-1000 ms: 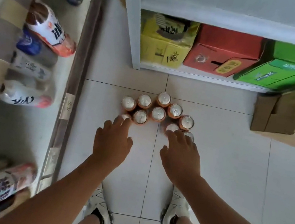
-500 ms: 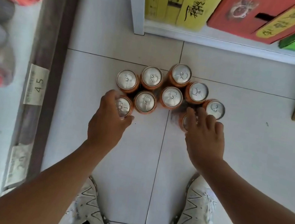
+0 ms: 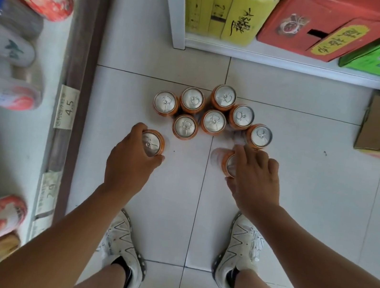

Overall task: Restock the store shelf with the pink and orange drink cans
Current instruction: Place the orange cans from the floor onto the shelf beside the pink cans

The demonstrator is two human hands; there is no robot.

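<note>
At nine o'clock I see the shelf edge with a price tag reading 4.5. My left hand wraps one orange can, upright, top facing me. Seven cans stand upright on the floor tiles at twelve. My right hand grips a blurred can, its tilt unclear

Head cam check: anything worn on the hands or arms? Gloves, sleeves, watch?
Nothing. The left hand and right hand are bare: no gloves, rings or watch visible. Both forearms are uncovered up to the frame edge, with no sleeve in view. No markings or bands show.
</note>
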